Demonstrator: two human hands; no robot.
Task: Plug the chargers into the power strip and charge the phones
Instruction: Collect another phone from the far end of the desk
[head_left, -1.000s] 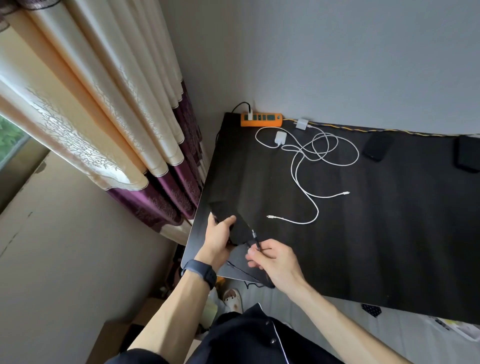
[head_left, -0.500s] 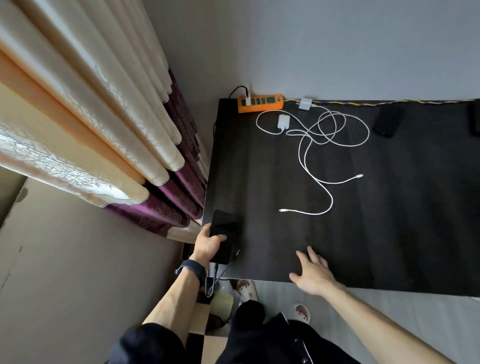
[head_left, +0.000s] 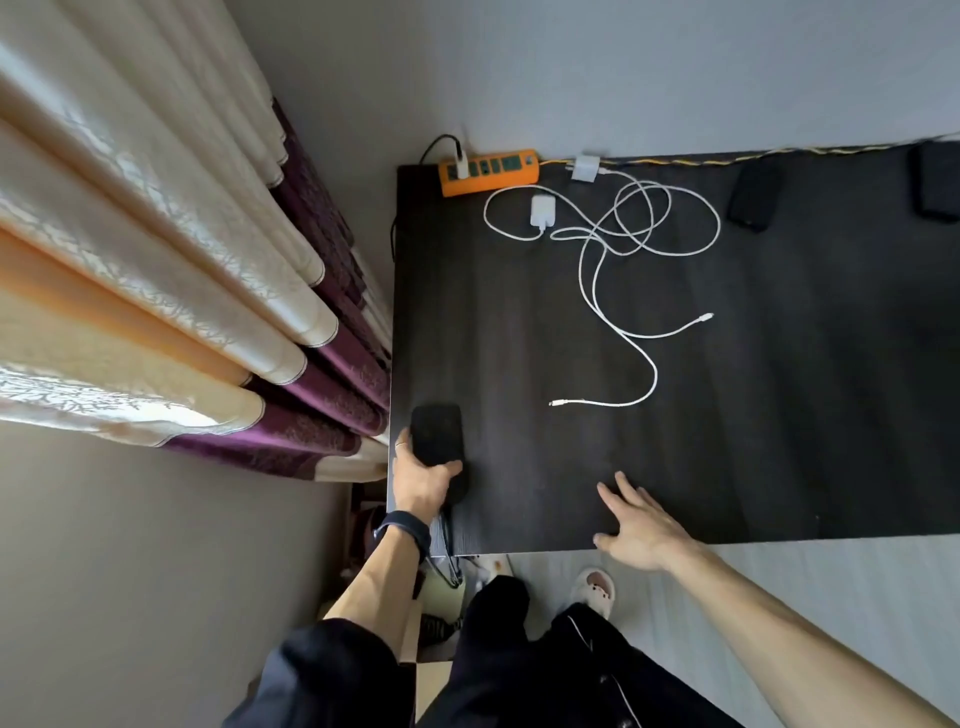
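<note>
Head view, looking down on phone (head_left: 438, 441) at near-left corner of desk (head_left: 779, 441), flat or nearly so, lower half under left hand (head_left: 422, 480). Wraps that hand round it, thumb across the face, fingers along the left edge. Judged rigid, slim, fairly light, glassy and slick. Best taken by the long edges rather than the face, and kept back from the desk rim just beside it. Appears to trail a lead (head_left: 450, 564) over the near edge, so probably no tugging at the port.

Holds right hand (head_left: 641, 525) well apart from the phone, fingers straight and spread low over the desk, gripping nothing.

Farther out: white cables (head_left: 597, 291) in a loose tangle, likely limp and light, free ends bare. Two chargers (head_left: 543, 212) unplugged near orange strip (head_left: 488, 171) at the far-left corner. Two spare phones (head_left: 753, 195) by the far edge.

Against a second ago: no longer pinches the plug at the phone with the right hand. Has that hand off and splayed, with the phone lying lower and flatter on the desk.
</note>
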